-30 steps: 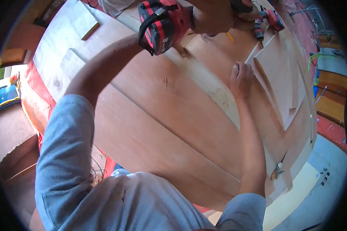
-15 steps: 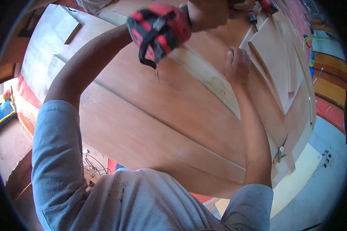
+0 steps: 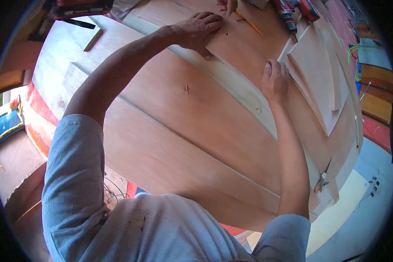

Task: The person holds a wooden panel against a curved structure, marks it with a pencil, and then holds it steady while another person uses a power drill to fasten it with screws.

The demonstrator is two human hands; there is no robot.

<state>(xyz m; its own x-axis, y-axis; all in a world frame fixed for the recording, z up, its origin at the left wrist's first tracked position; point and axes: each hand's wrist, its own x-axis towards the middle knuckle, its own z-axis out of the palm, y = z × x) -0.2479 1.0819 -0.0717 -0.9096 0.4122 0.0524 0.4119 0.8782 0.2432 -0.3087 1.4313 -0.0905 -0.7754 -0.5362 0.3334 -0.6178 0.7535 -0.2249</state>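
Note:
My left hand [image 3: 200, 31] lies on a brown wooden panel [image 3: 244, 56], with fingers stretched and the thumb down by a pale strip [image 3: 231, 83]. It holds no tool. Farther right, my right hand [image 3: 276, 81] rests on the same panel, fingers curled in, beside the edge of a stacked angled board [image 3: 310, 74]. What lies under those fingers is hidden. Just beyond my left hand, another person's hand [image 3: 226, 6] comes in from the far edge, near a yellow pencil [image 3: 251, 24].
A red-and-black drill [image 3: 294, 13] lies at the far right. Another red-and-black power tool [image 3: 81, 8] is cut off at the upper left. Pliers-like tool [image 3: 322, 178] sits at the panel's right side. Wood blocks [image 3: 91, 39] lie on the left; cables [image 3: 113, 190] show below.
The red-and-black power tool that crossed in front of my left arm has moved to the upper left. My left hand now shows, flat on the wood. The right hand stays about where it was.

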